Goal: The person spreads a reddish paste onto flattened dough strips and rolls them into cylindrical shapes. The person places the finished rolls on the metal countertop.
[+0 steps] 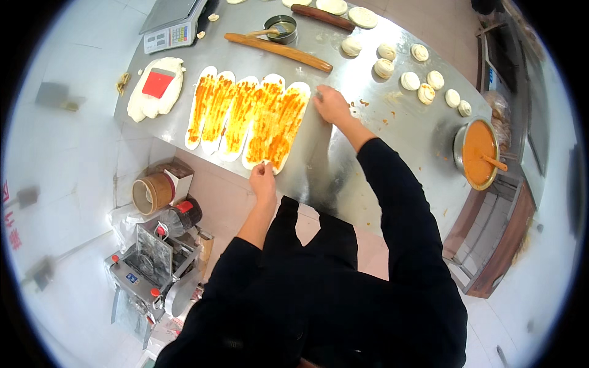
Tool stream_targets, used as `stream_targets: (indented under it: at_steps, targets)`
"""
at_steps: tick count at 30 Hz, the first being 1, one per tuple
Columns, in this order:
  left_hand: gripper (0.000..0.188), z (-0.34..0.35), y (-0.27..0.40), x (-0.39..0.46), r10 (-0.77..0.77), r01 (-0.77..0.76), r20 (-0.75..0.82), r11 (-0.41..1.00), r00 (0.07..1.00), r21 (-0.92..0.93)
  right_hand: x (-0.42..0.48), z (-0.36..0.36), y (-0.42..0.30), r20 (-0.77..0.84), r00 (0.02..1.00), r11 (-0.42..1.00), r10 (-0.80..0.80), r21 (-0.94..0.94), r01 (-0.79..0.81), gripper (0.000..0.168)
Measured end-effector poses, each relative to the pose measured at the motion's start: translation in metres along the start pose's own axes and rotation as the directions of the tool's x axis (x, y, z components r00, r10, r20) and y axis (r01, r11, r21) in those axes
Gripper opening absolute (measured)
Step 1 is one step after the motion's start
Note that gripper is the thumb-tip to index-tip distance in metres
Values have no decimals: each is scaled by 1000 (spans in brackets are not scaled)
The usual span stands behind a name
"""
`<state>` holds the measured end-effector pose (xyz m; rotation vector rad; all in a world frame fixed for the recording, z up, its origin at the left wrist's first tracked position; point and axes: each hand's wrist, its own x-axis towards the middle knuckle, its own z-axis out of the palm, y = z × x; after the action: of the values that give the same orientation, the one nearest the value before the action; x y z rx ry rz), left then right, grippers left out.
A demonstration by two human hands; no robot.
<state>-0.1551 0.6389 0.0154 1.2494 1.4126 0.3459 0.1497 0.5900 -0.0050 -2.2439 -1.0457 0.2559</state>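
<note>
Several long flat dough strips [237, 117] lie side by side on the steel table, brushed with orange paste. My left hand [263, 181] pinches the near end of the rightmost dough strips [276, 133] between thumb and fingers. To the right of their far end, my right hand [332, 105] is bent over the bare metal; whether its fingertips hold anything is not clear. A dough slab [156, 103] with a red dough scraper [158, 83] on it rests at the left. Rolled dough balls [410, 81] sit at the back right.
A wooden rolling pin [278, 51], a round tin [287, 39] with a brush, a darker rolling pin [323, 17] and a digital scale [168, 37] stand along the back. A metal bowl of orange paste [478, 147] is at the right edge. A machine [142, 271] stands on the floor, lower left.
</note>
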Motion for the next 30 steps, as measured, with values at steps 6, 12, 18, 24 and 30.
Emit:
stream_targets:
  at_steps: [6, 12, 18, 24, 30]
  targets:
    - [30, -3, 4, 7, -237, 292, 179, 632, 955, -718, 50, 44, -29, -119, 993, 999, 18, -38, -23, 24]
    - [34, -22, -12, 22, -96, 204, 218, 810, 971, -550, 44, 55, -59, 161, 985, 998, 56, 7, -58, 19]
    - [32, -22, 43, 17, 11, 113, 236, 855, 972, -506, -50, -40, -136, 590, 785, 333, -187, 790, -515, 18]
    - [27, -72, 67, -11, 121, 41, 372, 916, 920, -400, -160, -199, -68, 291, 898, 147, 331, 924, -353, 19]
    - [36, -69, 26, 8, 26, 47, 418, 986, 908, -162, -293, -263, 97, -278, 701, 659, 657, 664, -354, 15]
